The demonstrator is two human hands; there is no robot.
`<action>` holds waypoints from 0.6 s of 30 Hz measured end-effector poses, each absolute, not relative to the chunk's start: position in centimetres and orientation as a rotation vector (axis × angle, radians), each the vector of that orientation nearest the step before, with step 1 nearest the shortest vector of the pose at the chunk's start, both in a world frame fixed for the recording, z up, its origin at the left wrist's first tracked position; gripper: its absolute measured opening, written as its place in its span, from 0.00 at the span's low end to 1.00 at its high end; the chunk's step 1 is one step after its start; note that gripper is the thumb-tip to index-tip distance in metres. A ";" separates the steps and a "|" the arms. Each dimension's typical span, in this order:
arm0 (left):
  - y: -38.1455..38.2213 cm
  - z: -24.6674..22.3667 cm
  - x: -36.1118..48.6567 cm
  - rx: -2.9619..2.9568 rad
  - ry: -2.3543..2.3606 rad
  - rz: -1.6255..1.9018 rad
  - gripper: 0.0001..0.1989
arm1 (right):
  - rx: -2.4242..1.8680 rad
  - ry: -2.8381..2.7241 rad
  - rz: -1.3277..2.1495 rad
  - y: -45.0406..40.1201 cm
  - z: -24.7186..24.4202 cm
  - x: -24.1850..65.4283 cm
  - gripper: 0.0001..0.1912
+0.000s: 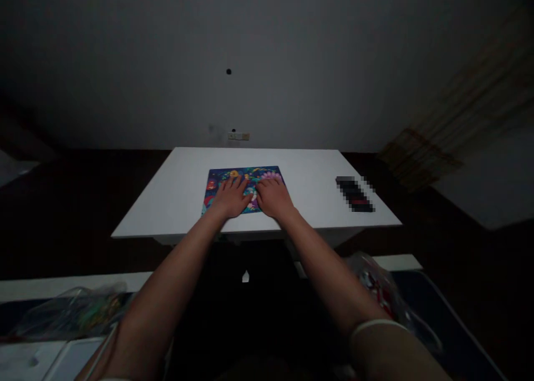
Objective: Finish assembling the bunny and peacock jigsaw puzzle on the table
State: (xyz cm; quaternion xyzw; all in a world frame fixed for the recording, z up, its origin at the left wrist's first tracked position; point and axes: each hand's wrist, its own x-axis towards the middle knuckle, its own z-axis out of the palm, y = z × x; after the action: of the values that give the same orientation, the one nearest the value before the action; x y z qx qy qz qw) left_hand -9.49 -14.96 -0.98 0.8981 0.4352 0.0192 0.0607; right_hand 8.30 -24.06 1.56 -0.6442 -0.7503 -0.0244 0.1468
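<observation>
Head-camera view of two bare forearms extended over a white desk [175, 186]. A colourful rectangular picture board [246, 173], possibly a puzzle, was shown lying flat at the middle of the desk, towards its near edge. The left hand [231, 197] and the right hand [273, 198] were placed palm down on the near half of the board, side by side and almost touching. The fingers [233, 184] were slightly spread and lay flat on its surface; nothing was pinched between them. The board was judged to be thin, light and fairly stiff, perhaps card or thin wood, with a smooth face that could slip on the desk. Its uncovered far and side edges were judged the best places to take hold. A pixelated dark oblong object [355, 194] was seen on the right of the desk, its details obscured. A socket plate [238, 136] was visible low on the grey wall [267, 53] beyond. A clear plastic bag with coloured contents [70, 314] lay at lower left of the frame, and a second clear plastic bag [375, 286] at lower right. A white band [377, 326] encircled the right wrist.
</observation>
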 end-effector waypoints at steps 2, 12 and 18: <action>-14.7 -1.2 -9.7 2.747 1.324 0.079 0.39 | -1.734 -2.159 -0.140 -26.4 1.4 6.0 0.16; -13.6 -1.4 -10.2 2.764 1.203 0.316 0.38 | -1.558 -2.077 0.144 -47.7 -13.3 2.6 0.08; -13.1 -2.0 -10.2 2.736 1.146 0.411 0.36 | -2.506 -1.509 0.244 -63.3 -17.1 11.9 0.32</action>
State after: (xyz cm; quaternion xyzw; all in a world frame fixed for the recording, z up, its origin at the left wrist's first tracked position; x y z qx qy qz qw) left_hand -10.19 -13.08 -1.98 0.9112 0.3816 0.1370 0.0734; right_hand 11.93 -63.32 -17.06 -0.8491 -0.5115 0.0828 0.1029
